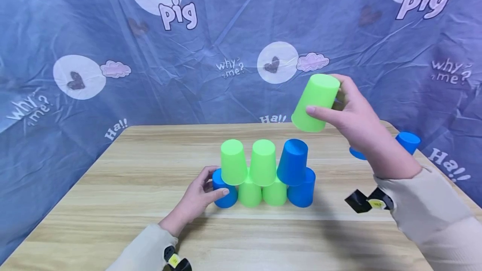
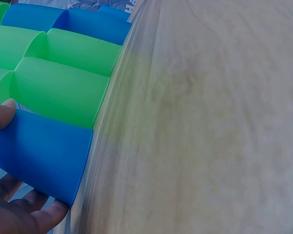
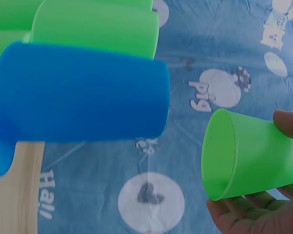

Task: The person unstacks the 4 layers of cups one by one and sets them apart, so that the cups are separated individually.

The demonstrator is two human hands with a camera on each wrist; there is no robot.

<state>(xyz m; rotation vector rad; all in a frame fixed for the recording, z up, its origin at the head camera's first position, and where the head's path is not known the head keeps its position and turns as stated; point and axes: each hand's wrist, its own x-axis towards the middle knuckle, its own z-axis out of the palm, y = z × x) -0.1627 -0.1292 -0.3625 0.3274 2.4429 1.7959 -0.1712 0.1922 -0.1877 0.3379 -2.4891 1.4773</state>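
In the head view my right hand [image 1: 355, 114] grips an upside-down green cup [image 1: 316, 103], tilted, in the air above the right end of a cup stack. Its open rim shows in the right wrist view, with the green cup [image 3: 256, 156] between thumb and fingers. My left hand [image 1: 197, 195] holds the blue cup [image 1: 226, 198] at the stack's lower left, thumb in front and fingers behind. Beside it in the bottom row are two green cups [image 1: 250, 193] and a blue cup [image 1: 302, 193]. On top stand two green cups [image 1: 233, 162] and a blue cup [image 1: 293, 162].
Behind my right forearm, at the table's right side, are a blue cup [image 1: 408, 142] and another blue piece [image 1: 357, 153], partly hidden. The wooden table [image 1: 124, 170] ends at a blue printed cloth [image 1: 211, 91] hanging behind it.
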